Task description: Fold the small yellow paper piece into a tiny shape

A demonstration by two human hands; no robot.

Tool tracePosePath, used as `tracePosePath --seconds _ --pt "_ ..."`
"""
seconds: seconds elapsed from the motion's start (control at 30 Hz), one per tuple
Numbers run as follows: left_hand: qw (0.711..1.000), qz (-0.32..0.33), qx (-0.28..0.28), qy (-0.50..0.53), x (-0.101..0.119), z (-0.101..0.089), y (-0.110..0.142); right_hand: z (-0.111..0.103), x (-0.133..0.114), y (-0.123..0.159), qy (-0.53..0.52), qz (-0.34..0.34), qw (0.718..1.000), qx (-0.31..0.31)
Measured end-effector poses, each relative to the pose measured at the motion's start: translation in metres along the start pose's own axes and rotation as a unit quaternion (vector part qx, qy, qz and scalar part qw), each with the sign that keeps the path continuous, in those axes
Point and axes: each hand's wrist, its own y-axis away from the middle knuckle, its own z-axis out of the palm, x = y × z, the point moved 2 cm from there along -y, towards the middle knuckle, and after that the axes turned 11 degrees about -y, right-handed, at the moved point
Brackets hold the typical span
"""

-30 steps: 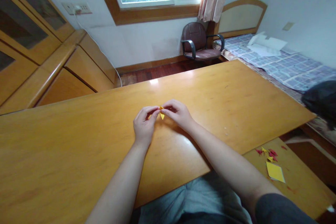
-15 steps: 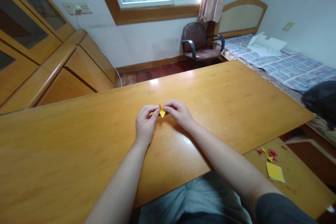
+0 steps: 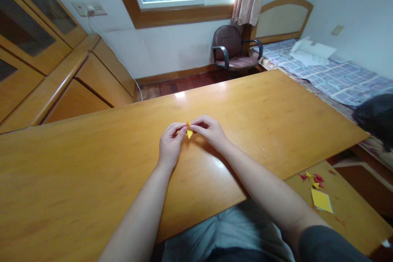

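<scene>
A small yellow folded paper piece, with a pointed lower tip, is held just above the wooden table. My left hand pinches its left side between thumb and fingers. From the right, my right hand pinches the other side, thumb on the near face. The fingertips of both hands nearly meet and cover much of the paper, so its full shape is hidden.
On a lower surface at the right lie several small red and yellow folded papers and a stack of yellow square sheets. A brown armchair stands beyond the table. Right of it is a bed with a black bag.
Both hands keep their pinch on the yellow folded paper, which has turned very slightly; a bit of yellow now shows by the left fingers.
</scene>
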Motion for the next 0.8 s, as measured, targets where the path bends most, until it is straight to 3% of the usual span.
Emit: tracePosePath --seconds 0.47,0.8 --pt "0.999 -0.020 -0.003 0.035 0.000 0.001 0.000 0.001 -0.005 0.000 0.070 -0.030 0.997 -0.007" --pt "0.995 -0.051 0.007 0.089 -0.004 0.004 -0.001 -0.003 0.005 -0.002 -0.080 0.070 0.994 0.029"
